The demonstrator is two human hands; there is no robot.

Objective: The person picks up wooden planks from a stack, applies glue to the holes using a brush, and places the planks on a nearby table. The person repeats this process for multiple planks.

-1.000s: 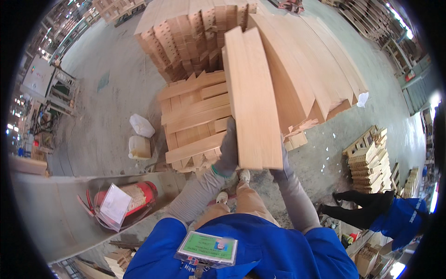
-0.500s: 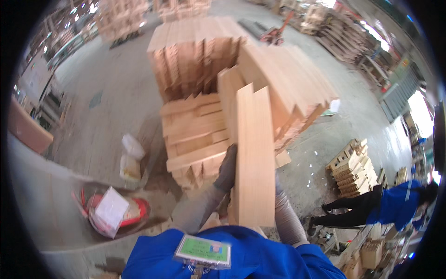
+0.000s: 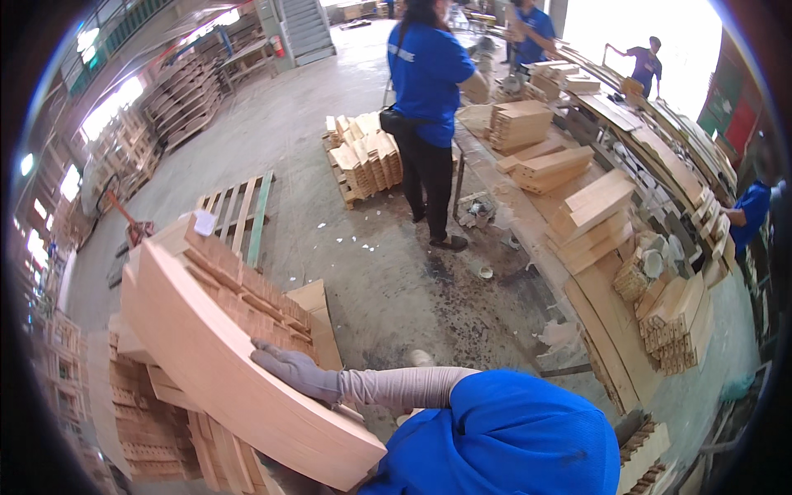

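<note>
A long, pale wooden board (image 3: pixel 239 371) slants across the lower left, its smooth broad face up and its near end beside my blue shirt. My right hand (image 3: pixel 293 371), in a grey glove, is closed on the board's right edge, fingers pointing up and left. Whether it is a single board or several pressed together, I cannot tell. Beyond and under it lies a stack of similar boards (image 3: pixel 247 289) with uneven ends. More stacked boards (image 3: pixel 140 412) show to its left. My left hand is out of sight.
A co-worker (image 3: pixel 425 91) in blue stands at a long workbench (image 3: pixel 528 198) bearing piled boards. Near them is a pallet of short wooden pieces (image 3: pixel 363 157). A slatted pallet (image 3: pixel 239 210) lies on the floor, with a pallet jack (image 3: pixel 132 223) to its left. Other people work farther back.
The view has swung to the right, bringing the workbench and co-workers in. The board was upright in front of me and now slants at the lower left. My left hand has gone out of sight.
</note>
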